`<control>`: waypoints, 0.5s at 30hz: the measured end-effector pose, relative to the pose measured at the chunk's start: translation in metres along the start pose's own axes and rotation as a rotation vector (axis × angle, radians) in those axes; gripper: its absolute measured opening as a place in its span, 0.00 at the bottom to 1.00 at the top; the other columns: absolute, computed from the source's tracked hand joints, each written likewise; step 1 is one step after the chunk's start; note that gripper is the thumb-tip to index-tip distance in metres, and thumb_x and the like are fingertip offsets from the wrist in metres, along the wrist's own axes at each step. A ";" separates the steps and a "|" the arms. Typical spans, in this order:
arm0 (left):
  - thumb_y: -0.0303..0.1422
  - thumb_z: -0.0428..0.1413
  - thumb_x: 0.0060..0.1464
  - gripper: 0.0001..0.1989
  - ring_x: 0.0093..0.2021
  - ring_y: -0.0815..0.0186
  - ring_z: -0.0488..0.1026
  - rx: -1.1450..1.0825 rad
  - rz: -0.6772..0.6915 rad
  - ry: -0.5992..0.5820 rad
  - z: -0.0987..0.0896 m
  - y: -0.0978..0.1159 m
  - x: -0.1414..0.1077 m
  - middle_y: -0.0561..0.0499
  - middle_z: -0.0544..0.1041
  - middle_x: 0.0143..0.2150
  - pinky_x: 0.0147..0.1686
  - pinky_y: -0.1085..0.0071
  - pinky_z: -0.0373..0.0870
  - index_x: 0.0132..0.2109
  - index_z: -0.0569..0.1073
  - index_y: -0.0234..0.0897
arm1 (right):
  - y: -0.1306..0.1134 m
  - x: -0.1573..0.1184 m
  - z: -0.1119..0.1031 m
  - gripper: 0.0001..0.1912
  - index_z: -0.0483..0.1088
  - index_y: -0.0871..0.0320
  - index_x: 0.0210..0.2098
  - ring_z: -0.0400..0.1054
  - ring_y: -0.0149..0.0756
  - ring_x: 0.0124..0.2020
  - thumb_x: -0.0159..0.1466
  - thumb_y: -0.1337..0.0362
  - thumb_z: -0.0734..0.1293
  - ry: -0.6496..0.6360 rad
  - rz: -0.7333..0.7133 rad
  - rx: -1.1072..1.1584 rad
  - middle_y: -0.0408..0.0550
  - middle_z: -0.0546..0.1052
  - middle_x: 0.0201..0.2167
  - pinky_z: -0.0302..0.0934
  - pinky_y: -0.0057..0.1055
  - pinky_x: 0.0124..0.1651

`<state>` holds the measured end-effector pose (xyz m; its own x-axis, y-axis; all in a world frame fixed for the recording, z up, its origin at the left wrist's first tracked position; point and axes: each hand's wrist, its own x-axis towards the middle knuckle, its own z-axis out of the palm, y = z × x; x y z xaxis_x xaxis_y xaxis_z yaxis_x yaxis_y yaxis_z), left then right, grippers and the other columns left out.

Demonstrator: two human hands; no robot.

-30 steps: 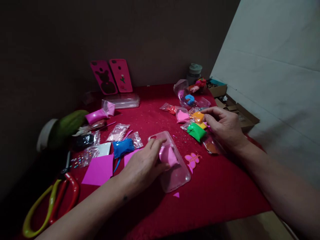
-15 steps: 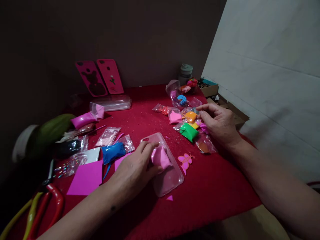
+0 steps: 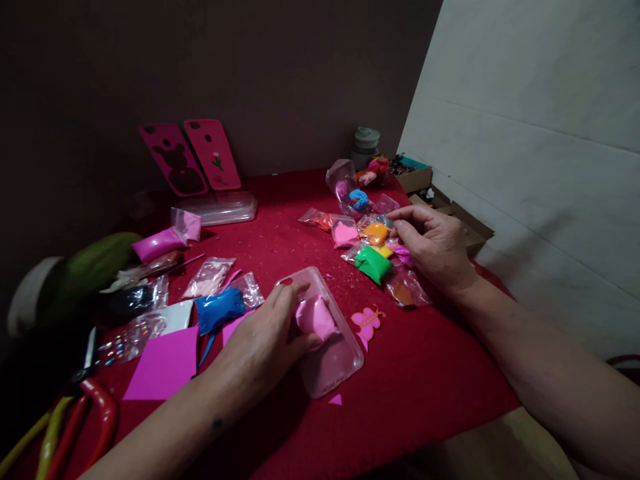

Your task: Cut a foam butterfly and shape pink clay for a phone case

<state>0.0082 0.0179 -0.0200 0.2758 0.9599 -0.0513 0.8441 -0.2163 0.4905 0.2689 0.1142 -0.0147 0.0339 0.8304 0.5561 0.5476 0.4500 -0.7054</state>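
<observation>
A clear phone case (image 3: 334, 373) lies on the red cloth, with a lump of light pink clay (image 3: 319, 319), seemingly in film, on top of it. My left hand (image 3: 265, 337) rests over the case's left side, thumb and fingers curled around the clay; some fingertips are hidden. My right hand (image 3: 433, 243) reaches to the pile of clay bags, thumb and forefinger pinching the edge of a small greyish clay bag (image 3: 384, 221). Close by lie an orange clay bag (image 3: 375, 233), a green clay bag (image 3: 374, 264) and a brown clay bag (image 3: 404, 293).
A pink butterfly cutout (image 3: 367, 323) lies right of the case. Leftward are a blue clay bag (image 3: 220, 310), a magenta foam sheet (image 3: 163, 367) and red-handled pliers (image 3: 103, 407). Two decorated pink phone cases (image 3: 213, 157) lean at the back wall. A lidded jar (image 3: 366, 143) stands behind.
The view has shifted slightly, so everything sits a little further left. Both hands keep nearly the same pose and place among the things.
</observation>
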 end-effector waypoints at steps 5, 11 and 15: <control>0.36 0.58 0.53 0.26 0.49 0.51 0.75 0.024 -0.031 -0.013 0.001 -0.002 0.001 0.42 0.75 0.53 0.44 0.56 0.73 0.58 0.62 0.41 | -0.001 0.003 -0.003 0.08 0.76 0.59 0.36 0.70 0.32 0.27 0.61 0.67 0.64 0.055 0.011 0.048 0.45 0.77 0.27 0.65 0.28 0.31; 0.34 0.55 0.55 0.26 0.49 0.53 0.76 0.016 -0.024 -0.025 0.002 -0.006 0.002 0.42 0.74 0.55 0.45 0.57 0.73 0.60 0.60 0.41 | 0.003 0.008 -0.008 0.08 0.75 0.60 0.36 0.68 0.30 0.25 0.61 0.67 0.64 0.169 0.003 0.154 0.43 0.74 0.24 0.63 0.27 0.30; 0.35 0.56 0.54 0.27 0.48 0.53 0.76 0.014 -0.032 -0.021 0.002 -0.008 0.002 0.44 0.75 0.53 0.45 0.58 0.72 0.60 0.61 0.42 | 0.010 0.014 -0.010 0.10 0.74 0.60 0.38 0.69 0.31 0.26 0.62 0.65 0.61 0.145 0.050 0.013 0.45 0.75 0.25 0.62 0.27 0.29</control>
<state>0.0034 0.0210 -0.0259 0.2578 0.9624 -0.0855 0.8589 -0.1877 0.4765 0.2829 0.1266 -0.0094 0.1819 0.7964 0.5768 0.5318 0.4138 -0.7389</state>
